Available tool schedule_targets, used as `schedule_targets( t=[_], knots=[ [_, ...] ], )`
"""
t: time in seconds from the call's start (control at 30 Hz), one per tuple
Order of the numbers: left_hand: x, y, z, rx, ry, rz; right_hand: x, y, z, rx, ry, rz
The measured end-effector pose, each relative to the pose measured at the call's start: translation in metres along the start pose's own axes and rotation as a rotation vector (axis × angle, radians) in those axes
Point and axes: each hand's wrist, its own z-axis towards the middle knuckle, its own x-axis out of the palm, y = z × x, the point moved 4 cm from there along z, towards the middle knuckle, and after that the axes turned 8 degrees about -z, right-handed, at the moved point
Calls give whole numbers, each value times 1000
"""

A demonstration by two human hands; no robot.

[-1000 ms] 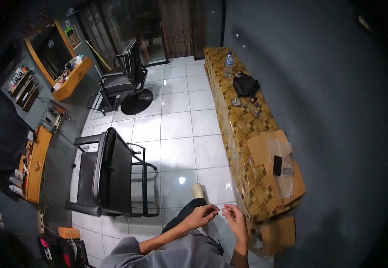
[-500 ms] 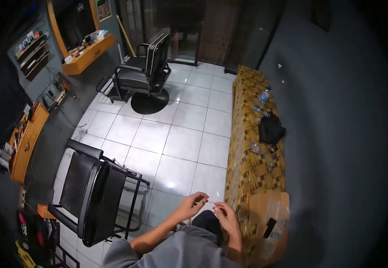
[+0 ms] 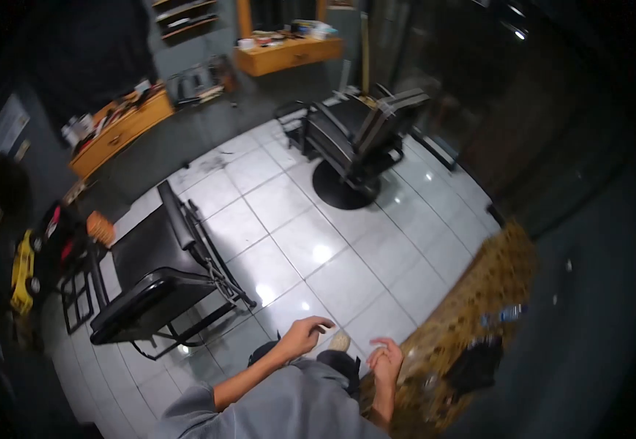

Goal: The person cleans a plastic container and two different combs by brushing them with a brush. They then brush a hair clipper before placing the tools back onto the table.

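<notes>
In front of my grey shirt, my left hand is held out over the tiled floor, fingers stretched and slightly bent. Nothing shows in it. My right hand is raised a little to the right, near the edge of the bench with a woven-pattern cover. Its fingers are partly bent and apart, and I make out nothing between them. A gap separates the two hands. Below and between them, a foot shows on the white floor tiles.
A black barber chair stands at left, another barber chair farther ahead. Wooden drawer shelves line the wall. On the bench lie a black bag and a plastic bottle. A yellow toy car sits far left.
My view has swung left, so chairs and bench appear farther right. My hands, close together before with a thin strand seemingly between them, have moved apart.
</notes>
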Motion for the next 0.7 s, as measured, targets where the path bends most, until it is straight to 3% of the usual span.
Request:
schedule_targets(
  t=[0.07,0.17,0.27,0.3,0.4,0.43,0.53,0.6,0.63,0.7],
  knots=[
    [-3,-27,29,-9,44,12,-11,-21,50,-47,210,-69],
    [-20,-42,59,-175,-238,43,14,13,118,-5,322,34],
    [-43,-31,93,-41,-444,6,45,37,184,-12,499,-30],
    [-50,-33,105,-122,-492,-31,61,47,204,-23,554,-67],
    [-79,-12,150,-116,-626,-210,117,73,258,-47,635,-167],
    [-90,5,168,-190,-528,-304,134,80,277,-93,651,-241],
    [-122,17,231,-145,-512,-308,194,90,330,-217,686,-385],
    [-159,-5,265,-223,-416,-293,237,97,367,-273,672,-382],
    [-178,-14,279,-256,-371,-283,256,101,384,-188,729,-364],
    [-218,-22,304,-253,-349,-154,303,144,405,-309,703,-417]
  ],
)
